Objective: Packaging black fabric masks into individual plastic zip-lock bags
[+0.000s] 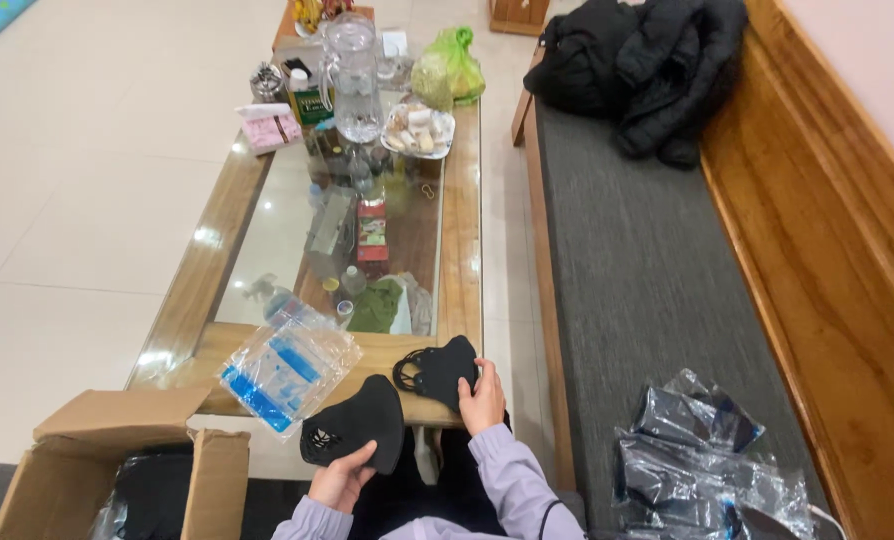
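1. Bench (657, 270): grey cushion, right side; black jacket (642, 60) at far end, clear bags (712, 460) at near end
2. Glass-topped table (457, 270): centre; clear jug (352, 75) far
3. Cardboard box (77, 450): near left
4. Clear packet (287, 365): near table edge
5. Left hand (342, 480): grasps black mask (357, 425)
6. Right hand (484, 400): fingers closed on second black mask (437, 370), resting on table edge

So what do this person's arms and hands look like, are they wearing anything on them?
Both hands are bare: no gloves, rings or watch show. The left hand and the right hand each come out of a long, loose sleeve of pale lilac fabric, with a gathered cuff at the wrist. A thin dark cord hangs near the right sleeve.
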